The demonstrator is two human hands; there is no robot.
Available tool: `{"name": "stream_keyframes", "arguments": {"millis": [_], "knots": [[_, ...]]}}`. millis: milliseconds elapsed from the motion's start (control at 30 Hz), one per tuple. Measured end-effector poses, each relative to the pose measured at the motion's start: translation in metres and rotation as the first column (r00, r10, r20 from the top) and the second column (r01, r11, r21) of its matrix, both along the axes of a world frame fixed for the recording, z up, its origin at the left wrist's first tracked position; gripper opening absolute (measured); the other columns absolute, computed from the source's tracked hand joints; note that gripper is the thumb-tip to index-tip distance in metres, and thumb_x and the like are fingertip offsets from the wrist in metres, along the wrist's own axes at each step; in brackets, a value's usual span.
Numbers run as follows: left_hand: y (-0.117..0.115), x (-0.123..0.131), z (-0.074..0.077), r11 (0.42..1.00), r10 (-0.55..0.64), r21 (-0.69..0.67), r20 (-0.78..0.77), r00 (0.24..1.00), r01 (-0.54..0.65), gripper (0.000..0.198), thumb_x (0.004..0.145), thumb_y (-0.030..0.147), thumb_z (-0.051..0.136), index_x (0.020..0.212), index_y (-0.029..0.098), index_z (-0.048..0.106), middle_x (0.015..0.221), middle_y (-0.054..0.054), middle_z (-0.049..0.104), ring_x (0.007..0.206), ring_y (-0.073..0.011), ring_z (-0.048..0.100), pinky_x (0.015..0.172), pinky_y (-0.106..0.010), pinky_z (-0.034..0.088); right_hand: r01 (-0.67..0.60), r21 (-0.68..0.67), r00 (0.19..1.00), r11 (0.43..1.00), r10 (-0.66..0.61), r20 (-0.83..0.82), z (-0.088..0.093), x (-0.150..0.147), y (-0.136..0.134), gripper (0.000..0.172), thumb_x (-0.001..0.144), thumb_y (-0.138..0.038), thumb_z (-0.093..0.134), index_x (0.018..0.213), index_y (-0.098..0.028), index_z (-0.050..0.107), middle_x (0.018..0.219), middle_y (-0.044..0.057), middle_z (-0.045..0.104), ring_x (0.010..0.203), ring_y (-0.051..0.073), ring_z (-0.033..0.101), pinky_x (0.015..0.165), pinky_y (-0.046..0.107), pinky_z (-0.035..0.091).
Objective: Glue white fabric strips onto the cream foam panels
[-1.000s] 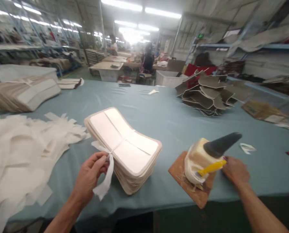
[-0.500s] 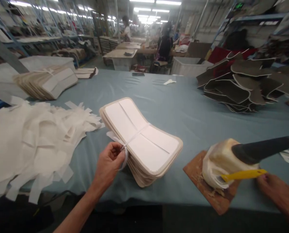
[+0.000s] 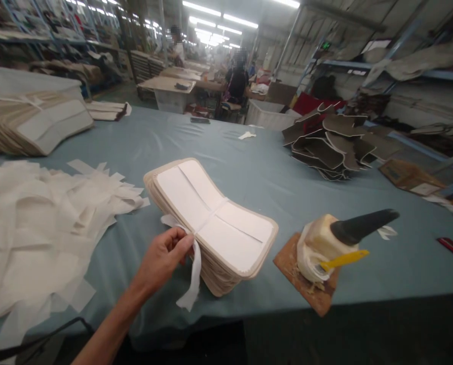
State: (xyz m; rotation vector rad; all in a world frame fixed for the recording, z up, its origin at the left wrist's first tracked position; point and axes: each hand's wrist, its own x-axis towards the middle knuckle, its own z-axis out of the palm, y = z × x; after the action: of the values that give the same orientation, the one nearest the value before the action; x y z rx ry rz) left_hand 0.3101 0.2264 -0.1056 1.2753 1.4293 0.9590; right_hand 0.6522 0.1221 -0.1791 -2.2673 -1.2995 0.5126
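Left hand (image 3: 169,251) closed in a pinch on the white tie (image 3: 196,274) at the stack's side, tail hanging below the fingers. Right hand out of view, can't tell its state.

Stack (image 3: 236,238) lies on the table (image 3: 257,177), close to the near edge, long axis slanted, dipping at the middle where the tie crosses. Beige sheets, white panel on top.

Handling, my read: some weight as a block, each sheet light and bendy. Not fragile, but corners could crease. Tie looks thin and soft, so layers may fan or slide if lifted by it alone. Better hold: one palm under each end, or clamp top and bottom near the tie.

Right of it, near the same edge: bottle (image 3: 306,241) on a brown board (image 3: 285,253), yellow brush (image 3: 344,259) in its mouth. Looks messy, keep sheets off it.

Left: white strips (image 3: 44,218), heaped to the near edge. Another stack, also tied (image 3: 55,126), toward the far edge at left. Dark pile (image 3: 329,147) toward the far edge at right.
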Motion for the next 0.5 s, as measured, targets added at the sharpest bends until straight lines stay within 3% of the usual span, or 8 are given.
{"name": "stream_keyframes", "arguments": {"millis": [33,67,100,133,200,267,367,500], "knots": [[0.002,-0.003,-0.001,0.999,-0.048,0.005,-0.013,0.999,0.048,0.051,0.083,0.068,0.066,0.061,0.022,0.060,0.055,0.000,0.058,0.054,-0.0155,0.052,0.055,-0.027,0.041,-0.053,0.024,0.996,0.998,0.055,-0.076,-0.002,-0.026,-0.007,0.039,0.099,-0.065,0.059,0.110,-0.031,0.074,0.097,0.008,0.076,0.077,0.021,0.069,0.060,0.035,0.061],[0.003,-0.006,-0.002,0.996,-0.090,0.009,-0.027,0.996,0.090,0.052,0.084,0.068,0.065,0.060,0.022,0.060,0.055,0.000,0.057,0.054,-0.0154,0.050,0.054,-0.027,0.038,-0.168,0.085,0.946,0.982,0.185,-0.266,-0.003,-0.053,-0.015,0.043,0.096,-0.068,0.058,0.110,-0.031,0.076,0.092,0.008,0.076,0.073,0.021,0.070,0.053,0.034,0.059],[0.004,-0.009,-0.003,0.992,-0.122,0.018,-0.040,0.992,0.123,0.053,0.085,0.068,0.064,0.059,0.021,0.060,0.055,0.000,0.057,0.055,-0.0154,0.050,0.054,-0.027,0.037,-0.224,0.117,0.909,0.968,0.250,-0.333,-0.003,-0.080,-0.024,0.035,0.088,-0.072,0.061,0.099,-0.045,0.079,0.083,0.006,0.076,0.068,0.027,0.072,0.039,0.035,0.050],[0.004,-0.010,-0.004,0.988,-0.147,0.034,-0.055,0.988,0.149,0.054,0.087,0.067,0.061,0.060,0.021,0.061,0.057,0.000,0.057,0.056,-0.0156,0.050,0.055,-0.028,0.036,-0.266,0.141,0.882,0.954,0.300,-0.363,-0.003,-0.106,-0.031,0.032,0.082,-0.073,0.062,0.093,-0.049,0.081,0.077,0.004,0.075,0.063,0.028,0.071,0.034,0.035,0.044],[0.003,-0.013,-0.006,0.980,-0.173,0.088,-0.082,0.982,0.180,0.053,0.093,0.064,0.056,0.062,0.021,0.062,0.060,-0.001,0.059,0.060,-0.0168,0.054,0.059,-0.029,0.038,-0.329,0.185,0.832,0.926,0.377,-0.408,-0.001,-0.151,-0.039,0.035,0.082,-0.072,0.060,0.093,-0.048,0.083,0.072,0.002,0.075,0.059,0.027,0.071,0.037,0.036,0.049],[-0.001,-0.013,-0.007,0.972,-0.168,0.151,-0.105,0.980,0.182,0.052,0.096,0.060,0.052,0.064,0.021,0.061,0.062,-0.001,0.061,0.063,-0.0176,0.056,0.064,-0.030,0.040,-0.323,0.221,0.798,0.920,0.390,-0.459,0.001,-0.178,-0.035,0.044,0.093,-0.069,0.050,0.102,-0.040,0.083,0.081,0.003,0.078,0.070,0.026,0.075,0.059,0.038,0.063],[-0.009,-0.012,-0.009,0.969,-0.129,0.198,-0.108,0.986,0.148,0.051,0.098,0.057,0.050,0.062,0.022,0.058,0.064,-0.001,0.060,0.067,-0.0183,0.055,0.068,-0.031,0.039,-0.265,0.235,0.783,0.935,0.351,-0.514,0.006,-0.188,-0.012,0.057,0.103,-0.066,0.040,0.109,-0.027,0.082,0.099,0.011,0.080,0.091,0.028,0.076,0.084,0.040,0.064],[-0.020,-0.002,-0.011,0.972,-0.114,0.196,-0.075,0.991,0.127,0.050,0.100,0.056,0.048,0.064,0.022,0.058,0.065,-0.001,0.061,0.068,-0.0188,0.057,0.069,-0.031,0.039,-0.255,0.230,0.776,0.939,0.341,-0.530,0.014,-0.170,0.019,0.064,0.104,-0.066,0.040,0.114,-0.018,0.081,0.107,0.018,0.080,0.106,0.032,0.075,0.093,0.041,0.061]]}}
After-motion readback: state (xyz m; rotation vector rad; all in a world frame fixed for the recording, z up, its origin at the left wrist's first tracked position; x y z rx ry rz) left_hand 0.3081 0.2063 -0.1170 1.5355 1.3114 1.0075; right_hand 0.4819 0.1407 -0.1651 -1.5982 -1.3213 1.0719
